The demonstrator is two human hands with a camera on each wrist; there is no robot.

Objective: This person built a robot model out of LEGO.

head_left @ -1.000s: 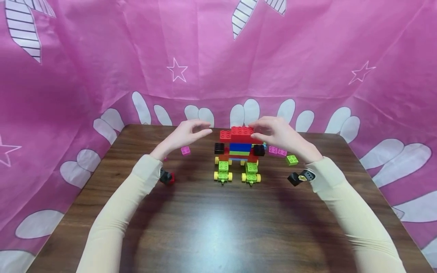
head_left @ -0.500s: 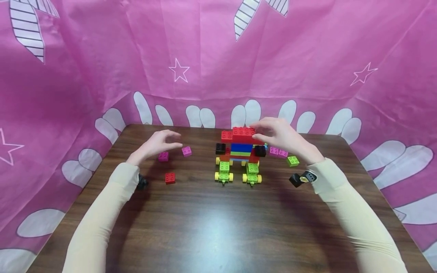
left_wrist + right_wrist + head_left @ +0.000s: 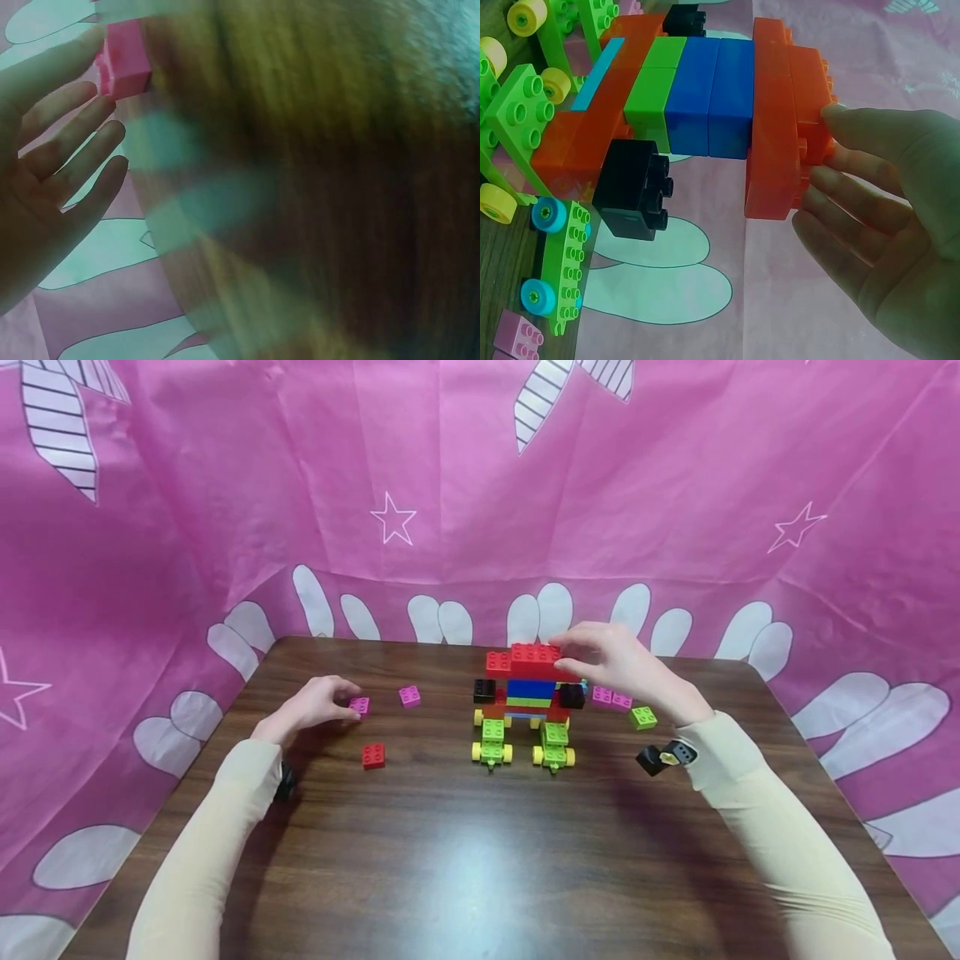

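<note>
In the head view my left hand (image 3: 318,703) is low at the left, thumb and fingers on either side of a magenta brick (image 3: 360,705). The left wrist view shows the fingertips right at the studs of that magenta brick (image 3: 129,60), the other fingers fairly straight. My right hand (image 3: 611,658) holds the right end of the red brick (image 3: 535,660) on top of a built brick figure. In the right wrist view its thumb and fingers pinch the red brick (image 3: 806,82). Below it come blue bricks (image 3: 709,97), green ones, a black brick (image 3: 630,187) and wheeled green bases (image 3: 492,745).
A red brick (image 3: 373,756) and another magenta brick (image 3: 409,696) lie left of the figure. On the right are pink bricks (image 3: 611,697) and a green brick (image 3: 642,718). The wooden table (image 3: 465,852) ends at a pink printed curtain (image 3: 472,485).
My left hand has moved left and down from beside the figure's top to the magenta brick. My right hand stays at the red top brick.
</note>
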